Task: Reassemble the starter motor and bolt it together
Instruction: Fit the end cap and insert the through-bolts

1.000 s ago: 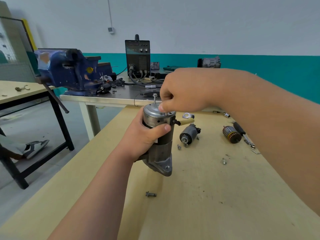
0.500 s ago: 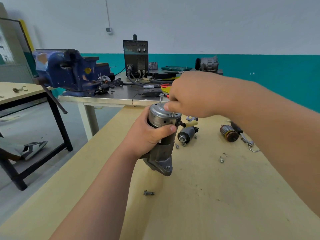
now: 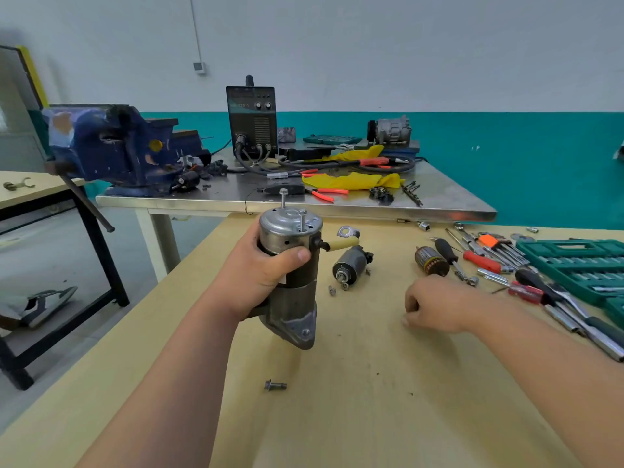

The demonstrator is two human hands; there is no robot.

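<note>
On wooden bench (image 3: 337, 417) | left hand (image 3: 256, 275) grips grey cylindrical metal starter motor (image 3: 290, 261) | right hand (image 3: 435, 304) off its proud silver bolts (image 3: 302, 212), now four o'clock, curled, contents unclear | likely fetching tool.

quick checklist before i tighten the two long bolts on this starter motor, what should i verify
1. Starter motor steady: ok, left hand grips it upright.
2. Two long bolts seated: not ok, both heads stand proud of the end cap.
3. Tool in right hand: cannot tell, its fingers curl above the table, apart from the motor.
4. Tools near: ok, screwdrivers and socket set lie to the right.
5. Spare hardware: not ok, a loose bolt lies on the table.
</note>
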